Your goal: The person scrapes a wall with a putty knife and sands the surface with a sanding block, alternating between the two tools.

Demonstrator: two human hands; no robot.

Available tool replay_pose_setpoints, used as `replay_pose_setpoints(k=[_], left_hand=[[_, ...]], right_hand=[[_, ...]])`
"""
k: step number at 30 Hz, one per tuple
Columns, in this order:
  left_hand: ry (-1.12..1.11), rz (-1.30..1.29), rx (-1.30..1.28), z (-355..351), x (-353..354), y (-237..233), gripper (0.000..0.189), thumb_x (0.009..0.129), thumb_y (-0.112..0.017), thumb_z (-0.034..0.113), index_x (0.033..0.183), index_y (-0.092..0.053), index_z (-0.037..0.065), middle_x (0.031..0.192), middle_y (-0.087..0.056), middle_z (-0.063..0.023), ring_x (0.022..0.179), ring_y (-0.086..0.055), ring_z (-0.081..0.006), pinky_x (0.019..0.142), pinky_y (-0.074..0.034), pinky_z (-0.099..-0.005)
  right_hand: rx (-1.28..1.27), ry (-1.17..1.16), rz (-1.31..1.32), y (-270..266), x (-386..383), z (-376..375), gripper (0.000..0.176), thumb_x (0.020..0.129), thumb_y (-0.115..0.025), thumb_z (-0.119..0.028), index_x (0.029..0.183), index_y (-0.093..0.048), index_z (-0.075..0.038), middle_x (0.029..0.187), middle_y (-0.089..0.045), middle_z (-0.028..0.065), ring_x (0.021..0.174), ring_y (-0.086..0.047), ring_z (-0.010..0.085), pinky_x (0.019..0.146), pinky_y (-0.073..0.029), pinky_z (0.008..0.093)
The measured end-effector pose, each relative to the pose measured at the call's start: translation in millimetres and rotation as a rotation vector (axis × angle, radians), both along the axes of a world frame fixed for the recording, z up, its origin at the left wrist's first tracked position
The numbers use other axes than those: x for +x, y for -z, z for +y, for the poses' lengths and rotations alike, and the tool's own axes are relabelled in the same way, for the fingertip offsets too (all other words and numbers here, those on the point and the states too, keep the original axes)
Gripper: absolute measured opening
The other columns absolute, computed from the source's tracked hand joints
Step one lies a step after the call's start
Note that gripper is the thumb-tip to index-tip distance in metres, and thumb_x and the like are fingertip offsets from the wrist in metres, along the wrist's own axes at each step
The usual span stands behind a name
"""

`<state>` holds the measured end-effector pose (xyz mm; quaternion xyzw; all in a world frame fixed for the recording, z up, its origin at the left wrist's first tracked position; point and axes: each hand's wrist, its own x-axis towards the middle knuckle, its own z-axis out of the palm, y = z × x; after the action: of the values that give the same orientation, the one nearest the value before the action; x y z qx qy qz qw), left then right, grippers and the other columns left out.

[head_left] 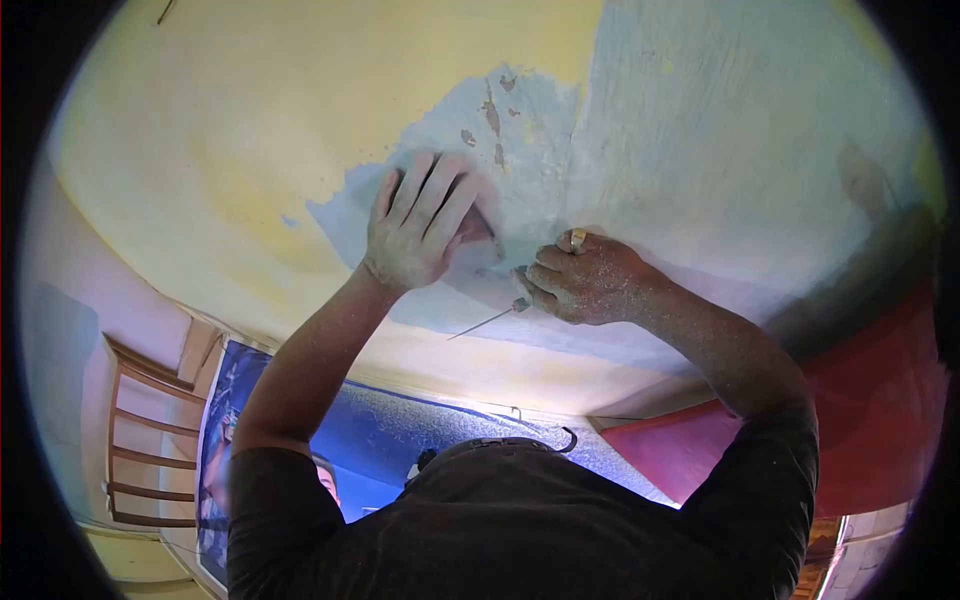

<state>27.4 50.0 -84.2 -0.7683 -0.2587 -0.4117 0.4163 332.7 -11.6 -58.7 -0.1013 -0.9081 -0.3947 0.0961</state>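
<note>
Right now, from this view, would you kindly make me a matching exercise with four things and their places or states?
1. dusty left hand
2. dusty right hand
3. brown slatted frame
4. broad red surface

A. holding a thin straight rod
B. picture's lower right
C. spread over the blue-and-yellow painted surface
D. picture's lower left

Pairs: 1-C; 2-A; 3-D; 4-B

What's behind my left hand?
Around your left hand, a bluish patch of the painted surface shows. Whatever lies directly under the hand is covered and can't be seen.
</note>
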Motion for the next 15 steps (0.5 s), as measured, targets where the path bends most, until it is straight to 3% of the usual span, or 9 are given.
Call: replay_pose_setpoints(k=[4,8,11,15], left_hand=[[0.079,-0.011,0.033,-6,60,-61,0.057,0.102,-0.070,0.038,0.154,-0.068,0.014,0.167,-0.059,-0.0095,0.158,-0.051,-0.0344,0.134,-0.026,-0.0550],[0.227,-0.034,0.006,-5,103,-86,0.056,0.104,-0.068,0.037,0.157,-0.066,0.017,0.168,-0.058,-0.0064,0.161,-0.047,-0.0314,0.138,-0.019,-0.0544],[0.050,0.121,0.041,-2,77,-91,0.055,0.105,-0.065,0.039,0.157,-0.066,0.020,0.170,-0.057,-0.0039,0.163,-0.045,-0.0300,0.139,-0.017,-0.0528],[-0.014,0.057,0.058,-1,25,-65,0.055,0.107,-0.062,0.038,0.158,-0.065,0.019,0.172,-0.054,-0.0046,0.164,-0.043,-0.0273,0.139,-0.019,-0.0520]], right_hand=[[-0.056,-0.080,0.153,4,-4,2,0.024,0.092,-0.080,-0.023,0.114,-0.083,-0.014,0.091,-0.062,-0.0028,0.089,-0.064,0.0151,0.082,-0.055,0.0352],[-0.246,-0.143,0.217,10,-9,2,0.030,0.089,-0.088,-0.030,0.113,-0.080,-0.013,0.088,-0.061,-0.0012,0.088,-0.066,0.0164,0.083,-0.056,0.0371],[-0.363,-0.081,0.318,2,-13,-15,0.040,0.085,-0.092,-0.032,0.115,-0.077,-0.012,0.087,-0.062,0.0017,0.083,-0.068,0.0197,0.079,-0.058,0.0393],[-0.515,-0.089,0.579,-2,-16,-20,0.039,0.087,-0.093,-0.026,0.116,-0.075,-0.009,0.091,-0.066,0.0073,0.079,-0.071,0.0256,0.071,-0.059,0.0426]])
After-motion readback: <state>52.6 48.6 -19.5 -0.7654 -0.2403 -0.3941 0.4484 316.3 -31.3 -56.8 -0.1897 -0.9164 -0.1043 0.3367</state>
